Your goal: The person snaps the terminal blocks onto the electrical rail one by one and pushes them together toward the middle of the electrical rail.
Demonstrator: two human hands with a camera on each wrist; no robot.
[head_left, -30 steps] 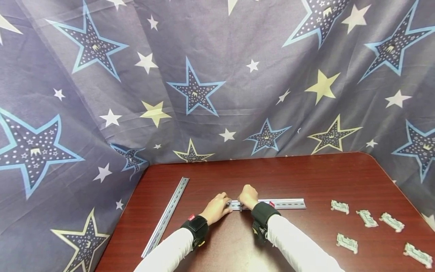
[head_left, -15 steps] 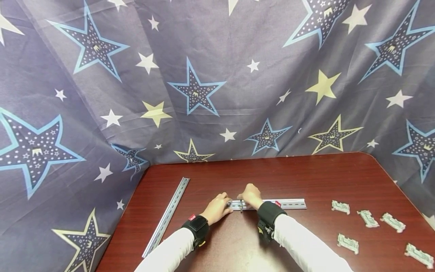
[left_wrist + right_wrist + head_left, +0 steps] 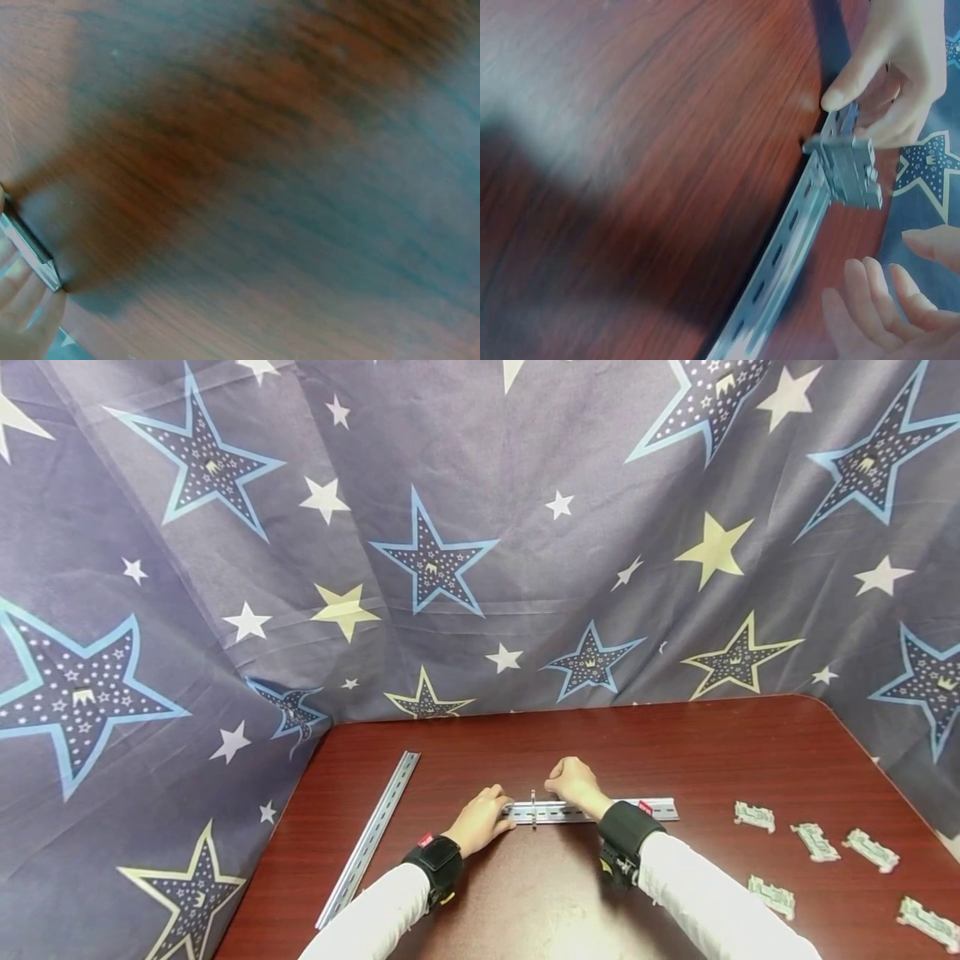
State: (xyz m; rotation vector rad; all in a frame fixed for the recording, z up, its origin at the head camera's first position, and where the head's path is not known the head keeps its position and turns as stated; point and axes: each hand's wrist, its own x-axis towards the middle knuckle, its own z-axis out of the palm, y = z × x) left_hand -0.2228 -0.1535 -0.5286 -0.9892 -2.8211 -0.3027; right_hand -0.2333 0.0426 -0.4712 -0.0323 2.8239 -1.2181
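Far left, a long silver slotted metal rail (image 3: pixel 367 842) lay slantwise on the red-brown wood-grain table (image 3: pixel 637 739). Next, the left hand (image 3: pixel 478 821) pinched the left end of a second silver slotted metal rail (image 3: pixel 562 812), set crosswise. Near that grip, a thin grey block-shaped module (image 3: pixel 534 811) stood across the rail. Beside it, the right hand (image 3: pixel 577 782) held nothing, fingers loosely spread. Far right, five pale green-grey blocks (image 3: pixel 816 843) lay scattered. Judged step: module placed, latching unclear; next called for checking its seat, rail steadied.

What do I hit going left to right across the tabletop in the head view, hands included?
Slanted slotted rail → left hand → thin upright block → right hand → group of five pale blocks.
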